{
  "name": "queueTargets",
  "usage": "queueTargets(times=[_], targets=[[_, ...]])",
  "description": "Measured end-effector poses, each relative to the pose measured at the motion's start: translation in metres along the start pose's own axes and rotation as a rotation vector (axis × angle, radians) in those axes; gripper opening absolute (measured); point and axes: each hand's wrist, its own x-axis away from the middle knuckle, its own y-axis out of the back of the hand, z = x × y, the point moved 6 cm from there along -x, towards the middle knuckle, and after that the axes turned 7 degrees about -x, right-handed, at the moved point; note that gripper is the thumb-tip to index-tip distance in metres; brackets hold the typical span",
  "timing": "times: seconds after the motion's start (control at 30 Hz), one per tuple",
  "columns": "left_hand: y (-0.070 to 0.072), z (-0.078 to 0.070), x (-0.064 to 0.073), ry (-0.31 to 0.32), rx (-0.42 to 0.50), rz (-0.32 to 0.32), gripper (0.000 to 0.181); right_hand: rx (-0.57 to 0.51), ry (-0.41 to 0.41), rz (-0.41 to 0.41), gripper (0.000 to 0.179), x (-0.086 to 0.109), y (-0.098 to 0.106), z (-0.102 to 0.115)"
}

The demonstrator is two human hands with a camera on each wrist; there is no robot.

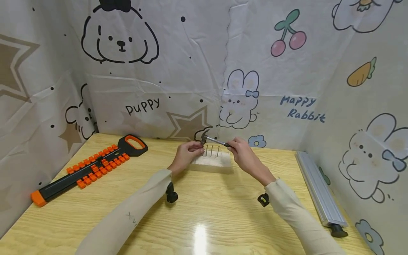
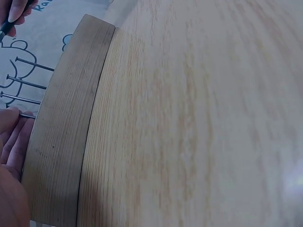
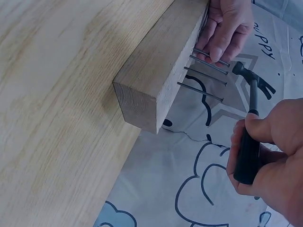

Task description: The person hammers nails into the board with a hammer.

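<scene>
A pale wooden block (image 1: 211,165) lies on the table near the back wall, with several nails (image 3: 203,92) standing in a row in its top. My left hand (image 1: 186,155) is at the block's left end, where thumb and fingers pinch the leftmost nail (image 2: 27,116). In my right hand (image 1: 243,156) is a small claw hammer (image 3: 248,151), gripped round its black handle. The hammer's head (image 3: 239,69) is just above the pinched nail; in the right wrist view a small gap shows between them. Fingers partly cover that nail's shaft.
On the left lies a long black rack (image 1: 92,168) with orange clips and a handle. A silver metal rail (image 1: 320,187) with a black knob runs along the right edge. Printed cloth walls (image 1: 191,78) enclose the table's back and sides.
</scene>
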Motion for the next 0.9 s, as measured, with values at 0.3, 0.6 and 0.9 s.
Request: queueTargets(times=[0.3, 0.6, 0.9], targets=[[-0.0017, -0.0032, -0.0001, 0.003, -0.017, 0.006, 0.022, -0.024, 0.042, -0.023, 0.016, 0.0031, -0.0003, 0.0001], [-0.0030, -0.0037, -0.0006, -0.001, -0.022, 0.019, 0.025, -0.019, 0.016, -0.018, 0.018, 0.0037, 0.0013, -0.0011], [-0.0019, -0.0021, 0.0000, -0.025, -0.034, 0.002, 0.020, -0.022, 0.006, -0.012, 0.018, 0.0058, -0.0029, -0.0035]])
